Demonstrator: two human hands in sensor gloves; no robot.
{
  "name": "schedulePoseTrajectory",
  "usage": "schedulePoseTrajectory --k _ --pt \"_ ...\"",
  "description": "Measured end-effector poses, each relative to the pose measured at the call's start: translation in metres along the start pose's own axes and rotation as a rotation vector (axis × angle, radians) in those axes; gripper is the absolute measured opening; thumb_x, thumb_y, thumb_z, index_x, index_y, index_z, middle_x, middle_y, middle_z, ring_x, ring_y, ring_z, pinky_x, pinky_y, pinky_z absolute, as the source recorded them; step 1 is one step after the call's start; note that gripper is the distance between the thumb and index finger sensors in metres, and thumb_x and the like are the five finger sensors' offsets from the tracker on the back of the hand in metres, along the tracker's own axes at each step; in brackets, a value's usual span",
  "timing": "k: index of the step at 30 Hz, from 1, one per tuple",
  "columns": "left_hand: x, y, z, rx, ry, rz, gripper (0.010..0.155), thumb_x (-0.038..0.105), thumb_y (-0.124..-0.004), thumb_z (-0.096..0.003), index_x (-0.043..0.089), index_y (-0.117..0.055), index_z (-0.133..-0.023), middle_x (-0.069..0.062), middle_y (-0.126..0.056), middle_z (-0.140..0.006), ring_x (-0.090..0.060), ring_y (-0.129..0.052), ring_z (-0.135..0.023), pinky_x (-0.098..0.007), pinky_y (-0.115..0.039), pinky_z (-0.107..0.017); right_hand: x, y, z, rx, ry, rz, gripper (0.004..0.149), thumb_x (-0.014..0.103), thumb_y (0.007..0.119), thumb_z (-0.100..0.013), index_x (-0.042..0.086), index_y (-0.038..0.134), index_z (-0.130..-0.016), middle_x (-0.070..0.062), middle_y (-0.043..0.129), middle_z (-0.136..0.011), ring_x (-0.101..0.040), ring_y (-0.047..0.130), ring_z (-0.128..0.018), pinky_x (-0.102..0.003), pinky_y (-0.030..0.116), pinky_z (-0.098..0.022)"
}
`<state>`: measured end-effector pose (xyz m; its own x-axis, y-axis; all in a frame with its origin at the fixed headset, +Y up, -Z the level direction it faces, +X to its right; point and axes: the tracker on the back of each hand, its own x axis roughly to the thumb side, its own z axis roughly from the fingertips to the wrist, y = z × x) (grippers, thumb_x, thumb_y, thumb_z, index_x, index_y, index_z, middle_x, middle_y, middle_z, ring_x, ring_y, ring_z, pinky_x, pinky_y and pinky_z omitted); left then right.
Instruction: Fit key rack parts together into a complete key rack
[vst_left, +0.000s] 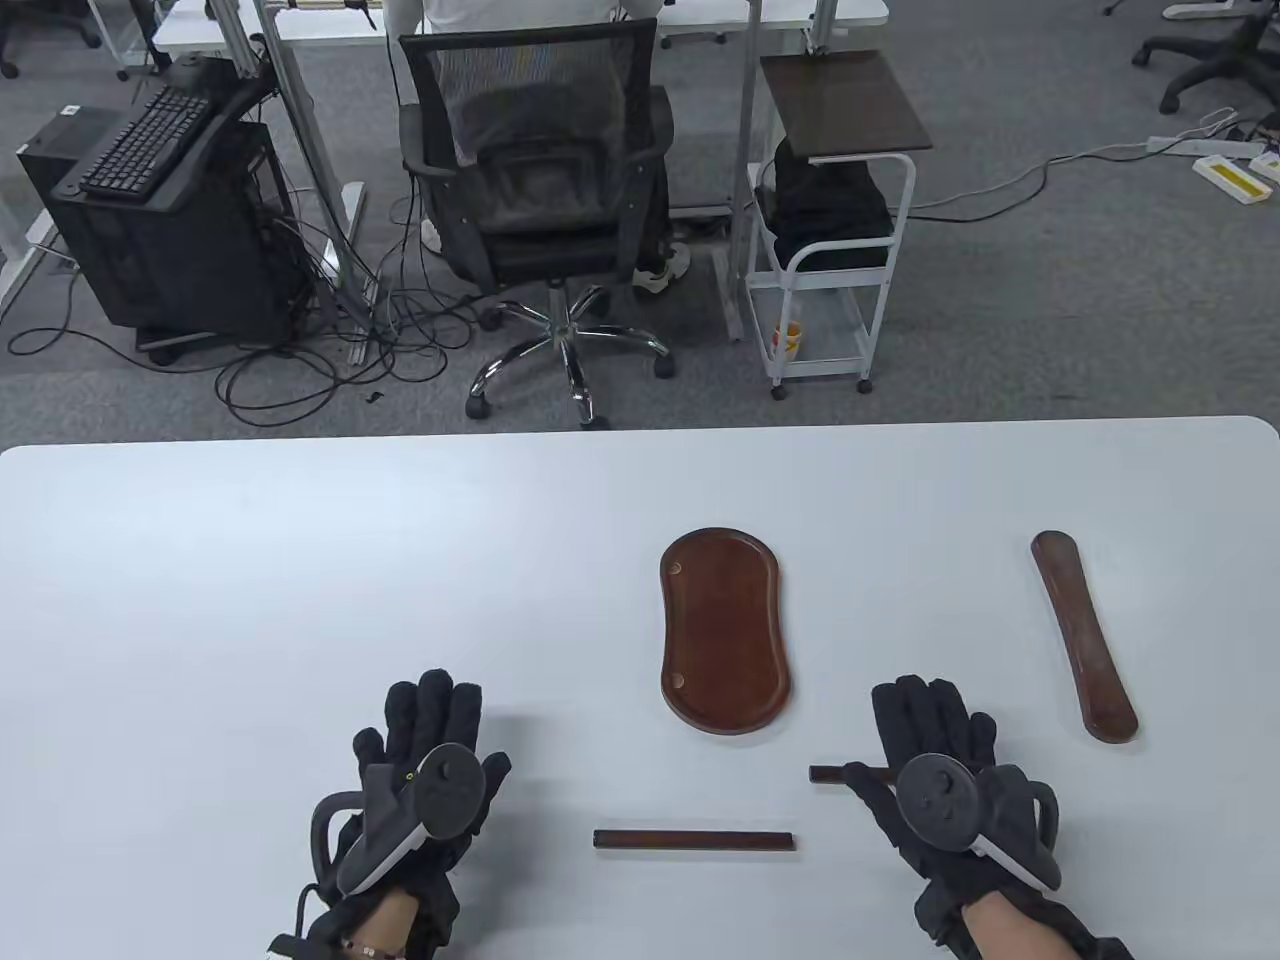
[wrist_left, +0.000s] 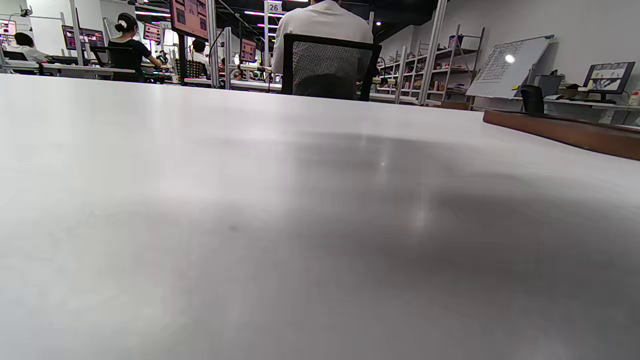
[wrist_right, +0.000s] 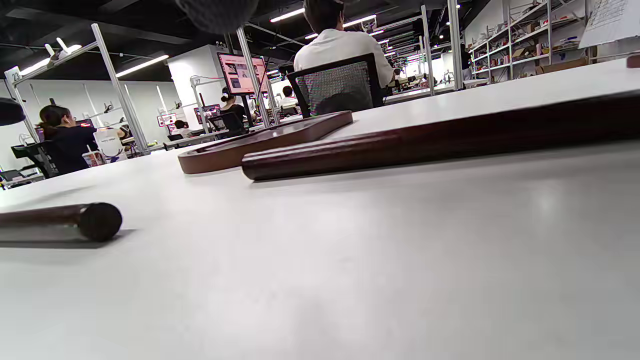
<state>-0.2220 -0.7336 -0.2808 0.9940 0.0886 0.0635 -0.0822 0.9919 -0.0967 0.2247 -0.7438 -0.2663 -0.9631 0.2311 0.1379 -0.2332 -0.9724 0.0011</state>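
- Table view: four dark wooden parts lie apart on the white table; an oblong dark brown wooden tray with rounded ends sits mid-table, long axis running away from the person; a long curved dark wooden slat lies to the right, also running away; a short straight dark wooden rod lies crosswise between the two hands; a second dark wooden rod pokes out leftward from under the right hand; that grip lies flat over it, fingers stretched forward, and whether they pinch the rod I cannot tell; the left hand rests flat on bare table, fingers spread, holding nothing; the right hand is plainly nearer both the covered rod and the tray, which lies ahead and to its left
- Left wrist view: mostly bare table; only the near edge of the tray shows at far right, so the parts lie to this hand's right; no fingers are in view
- Right wrist view: the covered rod runs crosswise close in front, the tray just behind it, the loose rod's round end at lower left; judging from this, the next move is lifting the rod from directly under the grip
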Motion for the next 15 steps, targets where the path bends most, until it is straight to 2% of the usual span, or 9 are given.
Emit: schedulePoseTrajectory --k 15 --pt "0.0004 -0.0012 -0.0002 -0.004 0.001 0.002 0.072 0.059 -0.045 -0.0563 0.028 -0.021 -0.117 -0.005 -0.008 -0.125 -0.038 -0.014 -0.113 -0.067 -0.029 -0.077 -0.0003 0.0003 0.0006 0.006 0.002 0.003 0.075 0.052 0.059 -0.057 0.01 0.033 -0.114 -0.022 0.032 -0.121 -0.048 0.025 -0.105 -0.067 0.023 -0.069"
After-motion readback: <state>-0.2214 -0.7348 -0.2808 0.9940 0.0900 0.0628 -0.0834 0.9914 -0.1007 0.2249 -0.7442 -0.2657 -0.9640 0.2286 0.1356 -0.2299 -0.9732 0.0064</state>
